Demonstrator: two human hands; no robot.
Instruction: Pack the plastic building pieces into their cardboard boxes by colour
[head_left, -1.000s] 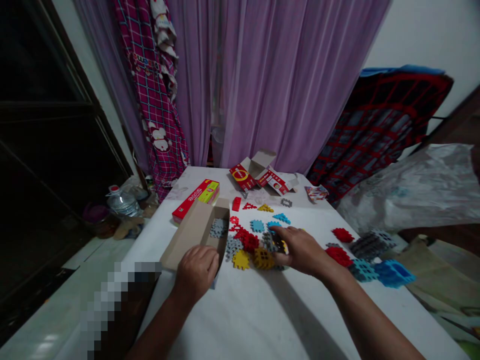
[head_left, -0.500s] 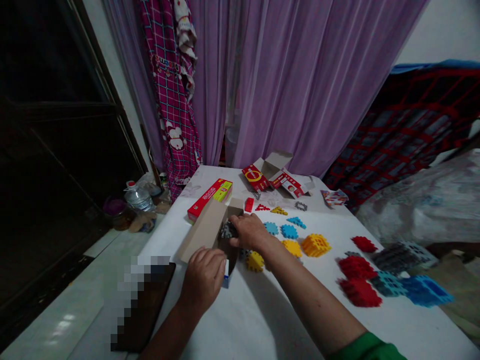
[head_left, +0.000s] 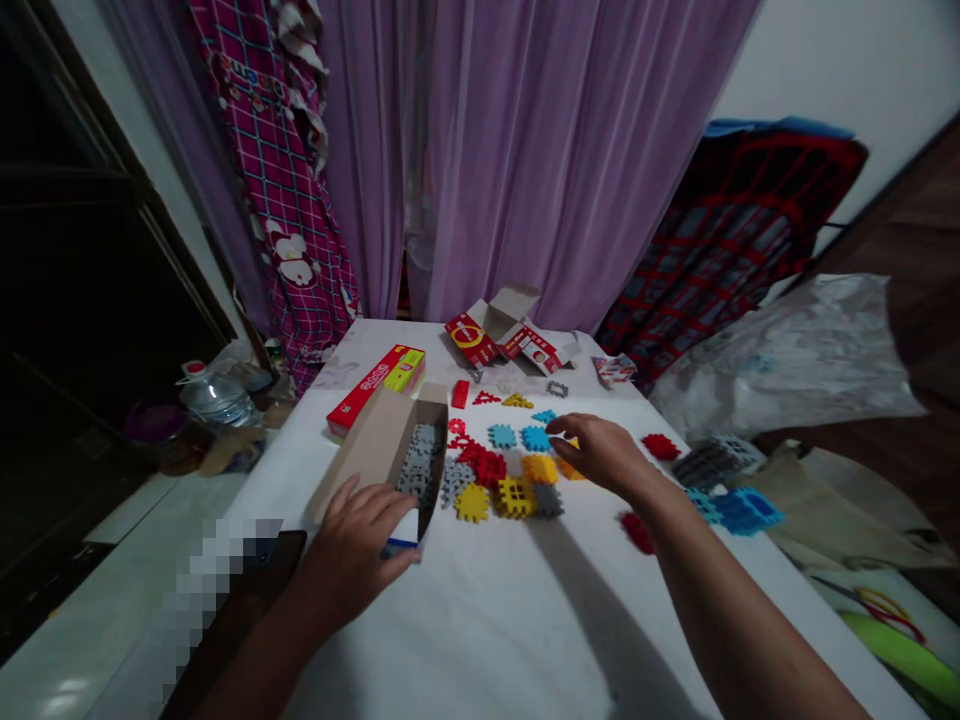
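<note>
My left hand (head_left: 352, 540) grips the near end of an open cardboard box tray (head_left: 367, 450), which lies on the white table (head_left: 480, 620). Grey interlocking plastic pieces (head_left: 418, 465) stand inside that tray. My right hand (head_left: 596, 455) hovers with its fingers apart above a spread of plastic pieces, closest to a yellow-orange piece (head_left: 570, 468). Nothing shows in its fingers. Blue pieces (head_left: 517, 437), a yellow waffle piece (head_left: 514, 497) and red pieces (head_left: 480, 465) lie just left of it.
A red and yellow long box (head_left: 373, 390) and a torn-open red carton (head_left: 487, 330) sit at the table's far end. Stacked blue and grey pieces (head_left: 720, 490) lie at the right edge. A pixelated dark object (head_left: 232, 590) lies by the near left edge, and a purple curtain (head_left: 540, 150) hangs behind.
My right hand has moved away from the tray, rightward over the loose pieces. More grey pieces now show in the tray. My left hand stays on the tray, and the view has shifted slightly.
</note>
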